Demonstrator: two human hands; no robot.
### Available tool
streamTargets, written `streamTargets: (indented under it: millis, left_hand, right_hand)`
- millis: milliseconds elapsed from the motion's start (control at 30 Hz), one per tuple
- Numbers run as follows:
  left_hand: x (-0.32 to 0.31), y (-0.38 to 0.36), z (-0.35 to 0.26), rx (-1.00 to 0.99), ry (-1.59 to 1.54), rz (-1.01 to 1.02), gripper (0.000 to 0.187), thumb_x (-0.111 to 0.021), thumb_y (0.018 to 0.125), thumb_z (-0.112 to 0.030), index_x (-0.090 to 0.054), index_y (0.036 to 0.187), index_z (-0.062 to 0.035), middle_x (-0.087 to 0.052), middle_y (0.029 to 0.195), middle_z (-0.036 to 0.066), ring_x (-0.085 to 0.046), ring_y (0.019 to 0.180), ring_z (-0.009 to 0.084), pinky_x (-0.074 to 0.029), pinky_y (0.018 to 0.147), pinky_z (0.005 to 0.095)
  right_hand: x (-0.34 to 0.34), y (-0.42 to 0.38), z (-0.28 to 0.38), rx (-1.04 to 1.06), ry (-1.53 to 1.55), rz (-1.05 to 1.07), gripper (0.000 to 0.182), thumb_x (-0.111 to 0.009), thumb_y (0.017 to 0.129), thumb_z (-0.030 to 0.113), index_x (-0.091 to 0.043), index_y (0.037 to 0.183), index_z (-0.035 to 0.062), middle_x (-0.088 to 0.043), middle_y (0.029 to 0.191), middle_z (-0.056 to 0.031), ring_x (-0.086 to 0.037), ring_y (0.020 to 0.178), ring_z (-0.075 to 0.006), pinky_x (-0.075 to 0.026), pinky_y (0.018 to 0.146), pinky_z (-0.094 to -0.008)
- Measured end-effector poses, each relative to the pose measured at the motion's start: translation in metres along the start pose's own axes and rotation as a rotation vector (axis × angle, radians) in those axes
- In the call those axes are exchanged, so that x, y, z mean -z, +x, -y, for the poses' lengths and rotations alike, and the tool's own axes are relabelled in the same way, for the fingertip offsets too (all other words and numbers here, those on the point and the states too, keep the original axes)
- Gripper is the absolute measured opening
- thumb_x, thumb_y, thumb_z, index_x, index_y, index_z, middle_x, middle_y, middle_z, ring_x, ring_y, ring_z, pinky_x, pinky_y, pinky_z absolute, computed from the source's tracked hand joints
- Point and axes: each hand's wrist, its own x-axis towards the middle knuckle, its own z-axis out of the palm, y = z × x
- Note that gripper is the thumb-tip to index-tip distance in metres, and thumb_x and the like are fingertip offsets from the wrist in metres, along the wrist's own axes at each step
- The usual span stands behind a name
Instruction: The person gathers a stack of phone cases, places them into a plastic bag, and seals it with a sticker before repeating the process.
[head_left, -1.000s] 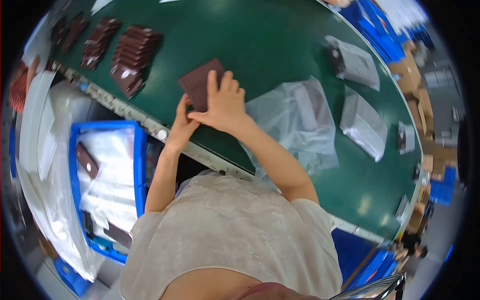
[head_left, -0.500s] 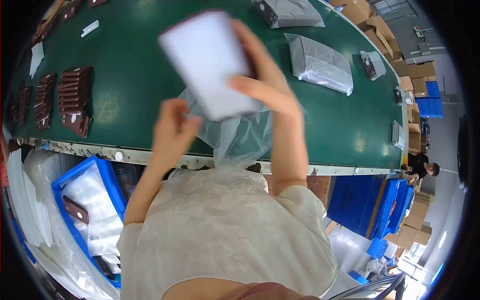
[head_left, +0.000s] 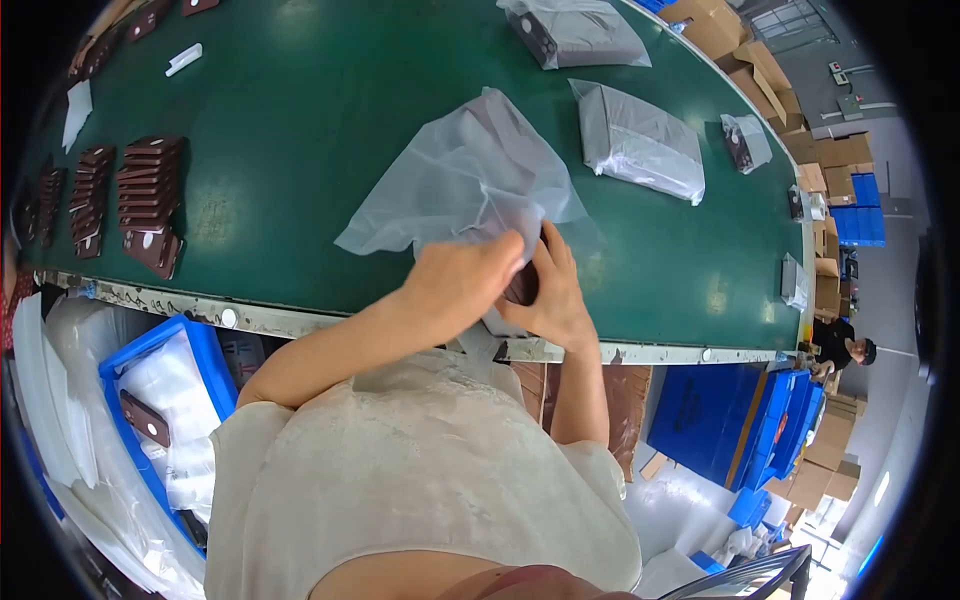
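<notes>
A clear plastic bag (head_left: 450, 170) spreads over the green work table (head_left: 290, 190) in front of me. My left hand (head_left: 465, 280) is closed on the bag's near side, its fingers pinching the film. Close on its right, my right hand (head_left: 560, 295) curls round a dark brown block (head_left: 522, 285), most of which is hidden by my hands and the film. Both hands meet near the table's front edge, fingertips almost together.
Rows of dark brown phone cases (head_left: 150, 195) stand at the left. Bagged bundles (head_left: 640, 140) lie at the right, near a small bagged piece (head_left: 745, 143). Below the edge are a blue crate (head_left: 225, 385) and blue bins (head_left: 705, 415). A person (head_left: 840, 342) is far right.
The block, its white face up before, has come down toward the table edge in my right hand. My left hand has moved right onto the bag, which now spreads farther over the table.
</notes>
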Motion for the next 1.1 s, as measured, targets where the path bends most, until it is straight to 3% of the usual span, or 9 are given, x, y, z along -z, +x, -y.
streamTargets:
  millis: [100,267,367,433,467,533,667,867,1100]
  left_hand:
    - [-0.01,-0.008,-0.003,-0.068,-0.089,0.079,0.013,-0.059,0.097,-0.013,-0.049,0.103,-0.0073,-0.063,0.071,0.014,-0.063,0.061,0.0361,-0.044,0.049,0.042]
    - [-0.013,-0.017,0.003,-0.002,-0.277,0.096,0.017,-0.061,0.096,-0.017,-0.049,0.104,-0.007,-0.062,0.07,0.013,-0.065,0.06,0.03,-0.044,0.05,0.0401]
    - [0.027,-0.026,0.013,0.265,-0.474,0.367,0.03,-0.064,0.095,-0.028,-0.049,0.105,-0.0041,-0.063,0.071,0.013,-0.065,0.066,0.0296,-0.047,0.055,0.0396]
    - [0.034,-0.048,0.041,0.544,-0.268,0.313,0.035,-0.066,0.096,-0.034,-0.053,0.11,-0.0042,-0.064,0.074,0.008,-0.065,0.068,0.0162,-0.048,0.059,0.0352]
    - [0.026,-0.063,0.071,0.541,-0.266,0.32,0.035,-0.066,0.096,-0.034,-0.053,0.11,-0.0042,-0.064,0.074,0.008,-0.065,0.068,0.0162,-0.048,0.059,0.0352]
    - [-0.003,-0.085,0.125,0.926,-0.631,0.043,0.04,-0.063,0.097,-0.044,-0.056,0.109,-0.0057,-0.068,0.078,0.007,-0.068,0.072,0.0187,-0.05,0.065,0.0325]
    - [-0.012,-0.044,0.114,1.021,-1.168,-0.362,0.031,-0.058,0.101,-0.039,-0.059,0.105,-0.008,-0.065,0.075,0.002,-0.063,0.068,0.0131,-0.047,0.063,0.0266]
    - [-0.005,-0.072,0.174,0.718,-1.126,-0.363,0.021,-0.055,0.103,-0.029,-0.06,0.101,-0.0091,-0.056,0.07,-0.001,-0.054,0.059,0.0097,-0.041,0.058,0.0236]
    - [0.11,-0.158,0.233,0.859,-0.764,-0.48,0.017,-0.055,0.103,-0.022,-0.059,0.097,-0.0062,-0.053,0.067,-0.002,-0.052,0.059,0.0082,-0.042,0.055,0.0248]
  right_hand:
    - [-0.014,0.041,0.015,0.193,-0.253,-0.142,0.108,-0.081,0.061,0.036,-0.034,0.153,0.0058,-0.035,0.151,-0.0291,-0.036,0.139,-0.0429,-0.035,0.11,-0.0488]
    - [-0.05,0.118,0.022,0.14,-0.342,-0.234,0.103,-0.08,0.065,0.038,-0.035,0.152,0.0053,-0.032,0.151,-0.0328,-0.036,0.137,-0.0462,-0.033,0.106,-0.0567]
    - [-0.058,0.129,0.018,0.169,-0.435,-0.337,0.101,-0.078,0.067,0.039,-0.036,0.152,0.0043,-0.032,0.151,-0.0342,-0.036,0.137,-0.0477,-0.031,0.106,-0.0589]
    - [-0.063,0.126,0.011,0.252,-0.437,-0.465,0.097,-0.076,0.07,0.038,-0.036,0.151,0.0028,-0.032,0.151,-0.035,-0.036,0.136,-0.049,-0.029,0.107,-0.0603]
    - [-0.063,0.124,0.011,0.245,-0.436,-0.468,0.097,-0.076,0.07,0.038,-0.036,0.151,0.0028,-0.032,0.151,-0.035,-0.036,0.136,-0.049,-0.029,0.107,-0.0603]
    - [-0.062,0.121,0.01,0.229,-0.454,-0.473,0.096,-0.075,0.07,0.038,-0.036,0.15,0.0011,-0.033,0.15,-0.035,-0.036,0.136,-0.0492,-0.029,0.106,-0.0604]
    - [-0.07,0.127,0.011,0.188,-0.497,-0.485,0.094,-0.074,0.072,0.038,-0.037,0.149,0.0,-0.035,0.149,-0.0349,-0.036,0.135,-0.0501,-0.029,0.106,-0.0604]
    - [-0.086,0.146,0.026,0.085,-0.527,-0.53,0.084,-0.072,0.076,0.032,-0.04,0.147,0.0007,-0.04,0.147,-0.0309,-0.039,0.135,-0.0465,-0.029,0.107,-0.0596]
    - [-0.178,0.167,0.128,0.687,-0.34,-0.345,0.036,-0.059,0.085,0.012,-0.062,0.119,0.0025,-0.049,0.143,-0.0148,-0.046,0.131,-0.0324,-0.031,0.106,-0.0573]
